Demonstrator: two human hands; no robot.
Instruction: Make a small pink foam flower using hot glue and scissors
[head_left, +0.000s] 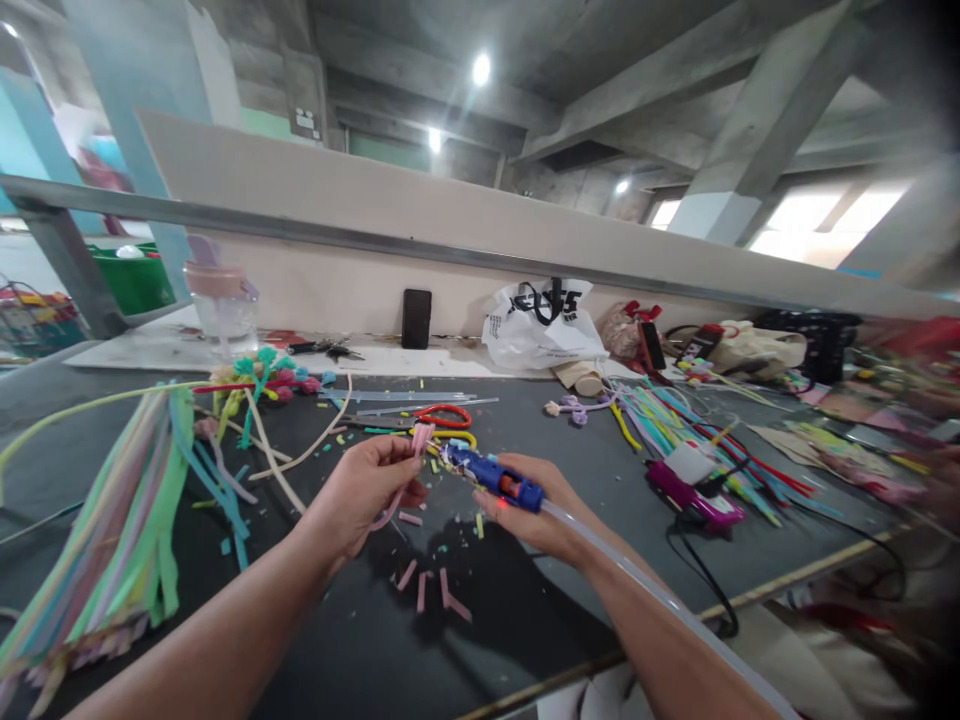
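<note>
Between the fingertips of my left hand (376, 482) is a pink fuzzy strip (422, 437), folded into loops at the top, its tail hanging below the palm. My right hand (529, 500) grips a blue glue gun (487, 472) with a clear glue stick (600, 550) running out of its back. The gun's nozzle points left, close to the pink strip; whether they touch I cannot tell. Short cut pink pieces (421, 590) lie on the dark table below my hands. Red-handled scissors (442, 415) and a yellow-handled tool (454, 437) rest just beyond them.
A bundle of pastel fuzzy strips (112, 530) covers the table's left side. Finished-looking coloured pieces (259, 385) lie behind it. To the right are a purple glue gun (694, 495) with a cord and more strips (660, 420). A phone (417, 319) and white bag (540, 325) stand behind.
</note>
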